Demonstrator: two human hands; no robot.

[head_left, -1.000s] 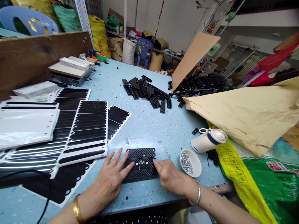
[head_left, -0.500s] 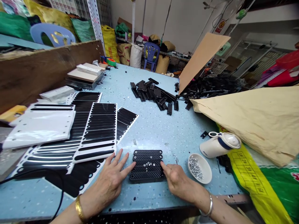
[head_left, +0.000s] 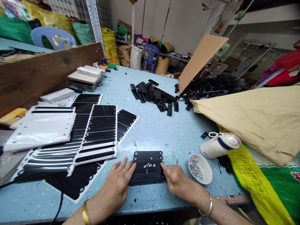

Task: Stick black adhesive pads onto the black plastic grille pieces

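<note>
While I look down at the near edge of the desk (head_left: 154, 131), my left hand (head_left: 118, 184) lies flat, fingers extended, touching the left end of a row of black perforated strips (head_left: 147, 166). My right hand (head_left: 175, 181) presses the right end, fingers loosely curled, gripping nothing. Small metal washers (head_left: 147, 164) rest on the middle strip. Just right stands a white dish of screws (head_left: 200, 168). Left lie black sticker sheets (head_left: 98, 131). Farther off sits a pile of black strips (head_left: 154, 95).
</note>
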